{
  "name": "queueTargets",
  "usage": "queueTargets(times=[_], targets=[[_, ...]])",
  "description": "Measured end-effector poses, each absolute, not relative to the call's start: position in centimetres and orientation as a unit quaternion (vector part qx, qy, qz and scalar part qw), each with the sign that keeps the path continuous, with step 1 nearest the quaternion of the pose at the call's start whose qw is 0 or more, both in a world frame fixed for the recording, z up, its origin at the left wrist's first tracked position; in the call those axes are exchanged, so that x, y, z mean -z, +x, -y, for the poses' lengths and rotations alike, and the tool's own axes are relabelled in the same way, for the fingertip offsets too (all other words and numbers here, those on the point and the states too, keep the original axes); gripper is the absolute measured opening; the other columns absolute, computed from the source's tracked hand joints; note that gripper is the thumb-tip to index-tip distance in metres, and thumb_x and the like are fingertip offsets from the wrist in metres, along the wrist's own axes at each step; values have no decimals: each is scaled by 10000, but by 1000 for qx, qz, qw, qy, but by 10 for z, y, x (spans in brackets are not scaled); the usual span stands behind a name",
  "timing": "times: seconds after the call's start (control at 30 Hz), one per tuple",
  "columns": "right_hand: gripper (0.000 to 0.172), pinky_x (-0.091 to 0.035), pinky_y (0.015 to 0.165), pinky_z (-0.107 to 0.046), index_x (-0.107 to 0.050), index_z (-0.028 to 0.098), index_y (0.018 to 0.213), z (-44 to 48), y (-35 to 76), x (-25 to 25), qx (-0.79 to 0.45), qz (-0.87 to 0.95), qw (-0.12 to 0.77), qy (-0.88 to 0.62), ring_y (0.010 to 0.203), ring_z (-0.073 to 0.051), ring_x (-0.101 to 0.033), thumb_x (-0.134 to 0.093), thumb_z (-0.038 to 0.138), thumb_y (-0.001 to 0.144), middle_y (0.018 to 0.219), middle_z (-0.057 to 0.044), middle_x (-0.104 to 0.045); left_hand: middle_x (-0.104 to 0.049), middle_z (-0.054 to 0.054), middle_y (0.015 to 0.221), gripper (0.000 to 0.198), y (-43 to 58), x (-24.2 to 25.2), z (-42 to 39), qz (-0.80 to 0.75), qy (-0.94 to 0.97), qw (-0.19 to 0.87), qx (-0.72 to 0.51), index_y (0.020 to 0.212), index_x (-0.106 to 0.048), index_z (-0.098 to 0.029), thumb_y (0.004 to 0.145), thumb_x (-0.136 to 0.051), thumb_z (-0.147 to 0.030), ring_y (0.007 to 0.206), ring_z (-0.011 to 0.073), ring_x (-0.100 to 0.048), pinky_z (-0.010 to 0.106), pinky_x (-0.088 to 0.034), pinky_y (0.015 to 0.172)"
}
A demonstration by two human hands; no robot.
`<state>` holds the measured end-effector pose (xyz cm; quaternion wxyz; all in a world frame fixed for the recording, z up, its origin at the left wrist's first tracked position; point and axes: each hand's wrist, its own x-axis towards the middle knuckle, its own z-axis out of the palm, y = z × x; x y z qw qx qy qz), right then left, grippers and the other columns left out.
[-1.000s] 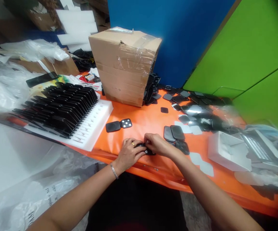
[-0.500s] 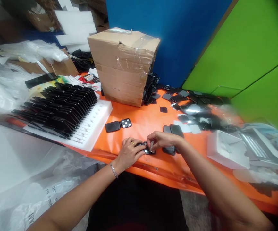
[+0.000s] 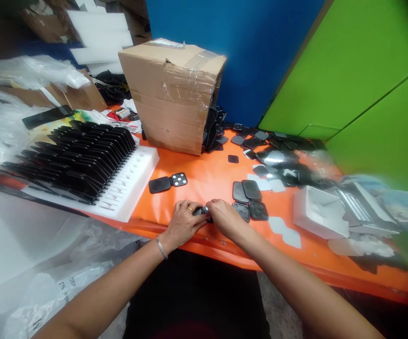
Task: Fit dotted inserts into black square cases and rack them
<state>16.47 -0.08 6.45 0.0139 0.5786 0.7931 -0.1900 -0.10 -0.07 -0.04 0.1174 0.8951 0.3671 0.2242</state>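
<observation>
A small black hinged case [image 3: 198, 211] lies at the table's front edge, mostly covered by fingers. My left hand [image 3: 183, 220] is closed on it, thumb below and fingers above. My right hand [image 3: 222, 215] is pinched over the case's right part, its fingertips mostly hidden behind the hand. A small silvery rod [image 3: 206, 208], ridged like a stack of discs, shows only as a bright bit at those fingertips. To the left lies another open black case [image 3: 160, 184] with pale round dots in one half. Several dark cases [image 3: 252, 190] lie right of my right hand.
A white foam tray [image 3: 143, 176] full of upright black pieces stands left. A cardboard box [image 3: 168, 108] stands at the back. Loose dark plates [image 3: 233, 159], white squares [image 3: 291, 238] and an open white box [image 3: 318, 214] lie on the right of the orange table [image 3: 204, 169].
My right hand has moved left, closer to my left hand, and turned so its back covers the fingertips. More dark cases and white squares are uncovered. The view has shifted slightly right.
</observation>
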Motion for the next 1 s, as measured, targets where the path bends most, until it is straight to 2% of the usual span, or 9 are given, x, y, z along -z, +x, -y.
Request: queueTargets(times=[0.17,0.23,0.37,0.5,0.6,0.8,0.93,1.0], targets=[[134,-282,520,-226,-610,145,661,-6,182,-61,242,-787,-22,568,602,-135,-527,-541,86,760,684,-72,-628,-560,43,1142,250,-1,1,1,-369,894,107,-229,1130,-629,-400,920,-496,-372,1009,218,-438,410,-333,865],[101,-292,522,-216,-610,153,676,-5,189,-55,275,-772,-54,571,589,-131,-518,-562,126,760,646,-46,-616,-560,45,1130,265,-1,1,1,-367,897,103,-226,1155,-611,-411,919,-492,-384,1010,220,-435,412,-331,868],[94,-323,571,-209,-612,150,723,-1,190,-46,267,-754,-111,590,633,-130,-531,-538,104,759,709,-48,-627,-562,44,1117,271,0,-1,1,-370,895,104,-224,1166,-601,-418,918,-494,-391,1013,219,-432,411,-331,876],[157,-282,550,-221,-578,144,675,-1,182,-50,237,-773,-78,584,604,-118,-491,-479,49,752,706,-58,-603,-567,43,1120,244,1,0,2,-379,887,119,-234,1119,-638,-395,907,-518,-385,1013,217,-434,409,-334,880],[140,-266,521,-219,-567,148,653,-10,183,-59,253,-788,-51,560,567,-108,-461,-504,58,740,660,-42,-587,-568,39,1130,240,1,0,2,-382,886,123,-232,1109,-645,-389,909,-513,-391,1017,218,-433,410,-333,880],[50,-324,503,-197,-629,149,682,-22,195,-67,420,-765,-19,487,550,-108,-508,-595,115,671,601,2,-605,-571,40,1121,223,1,-2,2,-381,890,109,-226,1077,-659,-377,904,-520,-392,996,216,-426,403,-332,858],[53,-395,552,-220,-656,147,717,5,211,-72,528,-703,-87,469,600,-131,-567,-626,178,686,640,-8,-645,-566,40,1113,224,1,0,3,-380,891,102,-226,1084,-652,-391,905,-518,-391,988,218,-424,402,-329,855],[126,-430,572,-241,-660,148,748,26,223,-74,615,-627,-141,457,618,-142,-586,-678,259,691,677,-27,-658,-560,37,1116,223,0,2,3,-380,890,105,-230,1084,-650,-397,904,-519,-395,995,220,-424,405,-330,863]])
